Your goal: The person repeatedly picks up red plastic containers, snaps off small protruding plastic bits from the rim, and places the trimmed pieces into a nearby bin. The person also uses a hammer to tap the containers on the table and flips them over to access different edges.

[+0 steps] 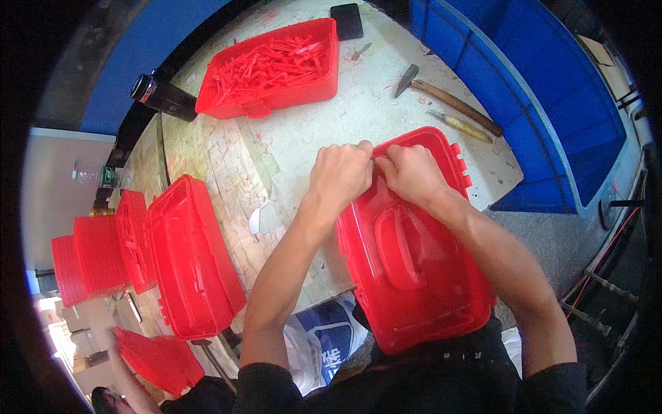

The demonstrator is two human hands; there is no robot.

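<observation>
Broadly, a worn pale table (289, 138) fills the middle of the view, with a large blue bin (552, 117) along its far right edge. Nearest the person, a red plastic case lid (414, 276) with a moulded handle rests with its near end against the body and its far end on the table, a tilt that seems to bring its far edge up to the fingers. To the left, a stack of similar red lids (186, 255) stands on edge, with more red pieces behind it, seemingly kept close for easy reach. At the far side, a red tray (276, 69) holds a heap of small red plastic strips.

Both hands meet at the far edge of the lid. The left hand (339, 172) is curled narrow, its fingertips pinched at that edge, and the right hand (412, 172) is closed likewise just beside it, touching it. Whether a small part sits between the fingers cannot be told.

Smaller still, a hammer (448, 100) and a wooden-handled tool (458, 124) lie far right, near the bin.
</observation>
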